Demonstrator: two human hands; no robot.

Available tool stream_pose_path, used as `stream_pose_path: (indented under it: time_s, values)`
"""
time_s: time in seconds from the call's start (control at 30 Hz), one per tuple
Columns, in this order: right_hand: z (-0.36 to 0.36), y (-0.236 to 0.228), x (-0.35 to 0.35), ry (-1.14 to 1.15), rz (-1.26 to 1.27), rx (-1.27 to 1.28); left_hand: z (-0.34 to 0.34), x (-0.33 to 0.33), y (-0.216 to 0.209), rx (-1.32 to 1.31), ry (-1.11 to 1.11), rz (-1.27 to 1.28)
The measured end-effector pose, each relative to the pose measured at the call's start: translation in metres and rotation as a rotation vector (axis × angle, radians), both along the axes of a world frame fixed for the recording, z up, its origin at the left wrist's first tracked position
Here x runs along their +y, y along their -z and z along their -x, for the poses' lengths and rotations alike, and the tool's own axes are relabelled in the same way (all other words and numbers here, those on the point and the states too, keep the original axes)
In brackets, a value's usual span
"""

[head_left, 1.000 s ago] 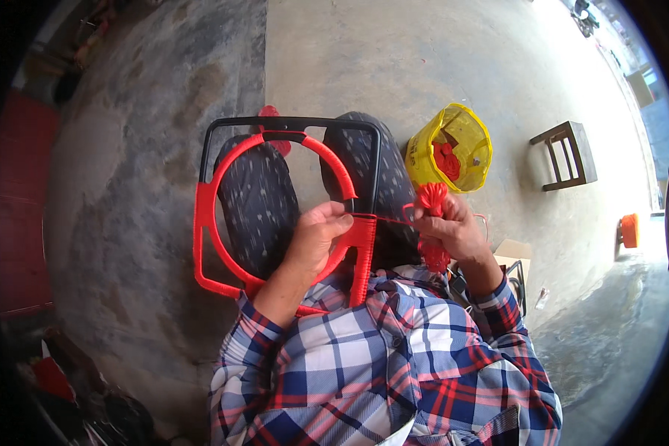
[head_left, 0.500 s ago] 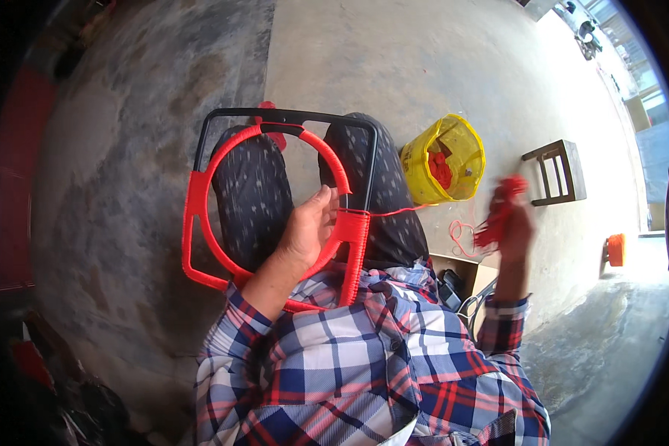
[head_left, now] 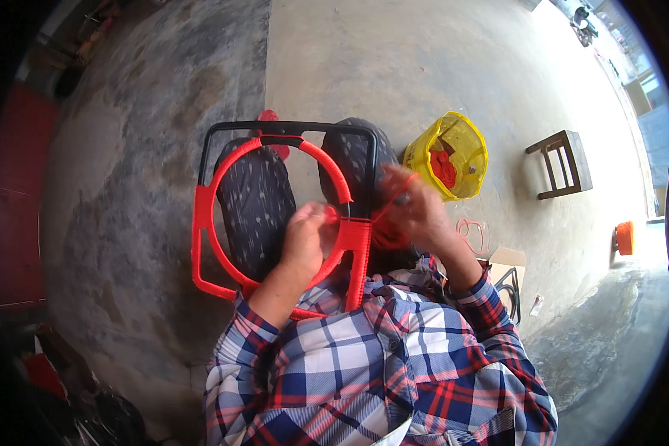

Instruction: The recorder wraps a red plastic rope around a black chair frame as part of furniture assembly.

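A black frame (head_left: 291, 126) with a ring in its middle rests on my lap, its lower part and most of the ring wrapped in red cord (head_left: 357, 253). My left hand (head_left: 303, 241) reaches inside the ring, fingers curled by the short bare black stretch on its right side; what they pinch is blurred. Just outside the frame's right side, my right hand (head_left: 421, 212) is closed on red cord, with a strand running taut to the ring. A blurred red bundle (head_left: 388, 234) hangs below these fingers.
A yellow bucket (head_left: 479, 160) with red cord inside stands to the right of my knees. Farther right are a small dark stool (head_left: 572, 160) and an orange spool (head_left: 624, 238). Loose red cord (head_left: 468, 230) lies on the floor by a cardboard box (head_left: 507, 260).
My right hand has swung left from beyond the bucket to the frame's right side, bringing the red cord. The left hand stays inside the ring, its fingers shifted slightly down.
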State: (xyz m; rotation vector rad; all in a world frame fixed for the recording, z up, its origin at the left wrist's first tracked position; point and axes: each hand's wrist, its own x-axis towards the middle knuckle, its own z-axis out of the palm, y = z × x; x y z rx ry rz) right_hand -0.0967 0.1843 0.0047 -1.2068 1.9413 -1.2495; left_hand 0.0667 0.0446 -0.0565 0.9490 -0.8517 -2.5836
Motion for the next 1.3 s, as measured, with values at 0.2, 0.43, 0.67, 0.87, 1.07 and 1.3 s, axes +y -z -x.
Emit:
stream_pose_path:
  time_s: [0.2,0.43,0.67,0.87,1.07,1.3]
  values:
    - [-0.022,-0.018,-0.033,-0.133,0.151,0.679,0.005,0.014,-0.035,-0.003,-0.182,0.780]
    - [0.025,-0.032,-0.003,-0.028,0.055,0.368,0.003,0.005,-0.029,0.101,-0.233,0.493]
    - [0.089,-0.024,0.095,-0.006,0.040,-0.356,0.006,0.001,-0.019,-0.046,-0.037,0.196]
    - [0.103,-0.017,0.095,0.449,0.729,-0.940,0.008,0.004,-0.035,0.095,0.035,-0.038]
    - [0.007,0.011,0.037,0.163,-0.124,-0.665,0.009,0.001,-0.034,0.195,0.213,-0.068]
    - [0.013,0.008,0.040,0.115,-0.182,-0.468,0.011,-0.002,-0.021,0.139,0.209,-0.098]
